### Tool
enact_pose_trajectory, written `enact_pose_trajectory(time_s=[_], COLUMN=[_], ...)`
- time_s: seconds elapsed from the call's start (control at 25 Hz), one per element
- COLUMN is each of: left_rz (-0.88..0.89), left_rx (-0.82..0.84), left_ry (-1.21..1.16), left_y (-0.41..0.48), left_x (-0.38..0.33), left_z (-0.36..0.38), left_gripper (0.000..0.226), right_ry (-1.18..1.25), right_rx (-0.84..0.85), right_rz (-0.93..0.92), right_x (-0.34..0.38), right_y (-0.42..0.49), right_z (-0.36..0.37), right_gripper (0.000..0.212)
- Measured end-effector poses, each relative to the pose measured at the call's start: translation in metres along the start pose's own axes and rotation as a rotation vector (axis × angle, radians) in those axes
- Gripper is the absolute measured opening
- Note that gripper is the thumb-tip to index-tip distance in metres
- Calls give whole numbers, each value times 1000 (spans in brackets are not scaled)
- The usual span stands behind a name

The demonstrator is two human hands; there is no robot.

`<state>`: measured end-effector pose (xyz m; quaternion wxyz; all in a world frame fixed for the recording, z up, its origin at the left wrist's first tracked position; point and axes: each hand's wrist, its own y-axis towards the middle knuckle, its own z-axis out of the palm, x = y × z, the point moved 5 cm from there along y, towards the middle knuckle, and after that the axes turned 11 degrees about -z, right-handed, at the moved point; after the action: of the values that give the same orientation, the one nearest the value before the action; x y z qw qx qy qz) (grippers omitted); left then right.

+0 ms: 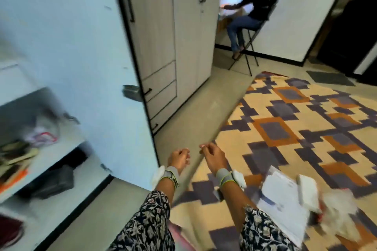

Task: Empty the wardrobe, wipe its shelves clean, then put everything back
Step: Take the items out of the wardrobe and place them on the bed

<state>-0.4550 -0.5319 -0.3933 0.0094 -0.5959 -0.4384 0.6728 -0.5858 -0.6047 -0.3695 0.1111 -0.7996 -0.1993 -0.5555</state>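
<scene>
Both hands, the left hand [179, 158] and right hand [213, 156], are loosely curled and hold nothing. Papers [283, 208] wait on the rug [285, 124], likely pulled from the wardrobe shelf [61, 149].

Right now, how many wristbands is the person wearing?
2: one wristband on the left wrist, beside the open wardrobe door; one on the right wrist, above the patterned rug.

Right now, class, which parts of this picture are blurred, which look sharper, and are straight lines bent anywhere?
Head view: motion blur smears the shelves at left and the papers at lower right; both hands, left and right, are soft too. The rug reads sharper. The wide lens tilts and bows the open door. Lighting is even, without harsh glare.
</scene>
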Motion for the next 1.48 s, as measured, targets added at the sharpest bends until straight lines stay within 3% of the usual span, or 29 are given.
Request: enact_pose_trajectory(time_s=[0.16, 0.24, 0.36, 0.68, 1.04, 1.24, 1.48], left_rz=[67, 115, 188, 291, 394, 392, 269], left_rx=[-126, -269, -404, -811, -1204, -1395, -1505], left_ry=[-87, -186, -249, -393, -418, -376, -292], left_y=[-25, -41, -61, -75, -84, -78, -49], left_x=[-24, -33, -45, -64, -108, -124, -146], left_z=[-146, -246, -338, -557, -761, -882, -1014], left_gripper=[15, 13, 11, 15, 10, 31, 69], right_ry=[47, 77, 131, 268, 371, 381, 341], right_rx=[137, 242, 340, 561, 800, 746, 602], right_rz=[-168, -300, -390, -583, -660, -729, -664], right_x=[79, 142, 202, 338, 457, 515, 566], right_y=[9, 3, 4, 29, 63, 82, 108], right_z=[108, 182, 258, 469, 680, 780, 880], right_gripper=[14, 14, 14, 13, 12, 20, 34])
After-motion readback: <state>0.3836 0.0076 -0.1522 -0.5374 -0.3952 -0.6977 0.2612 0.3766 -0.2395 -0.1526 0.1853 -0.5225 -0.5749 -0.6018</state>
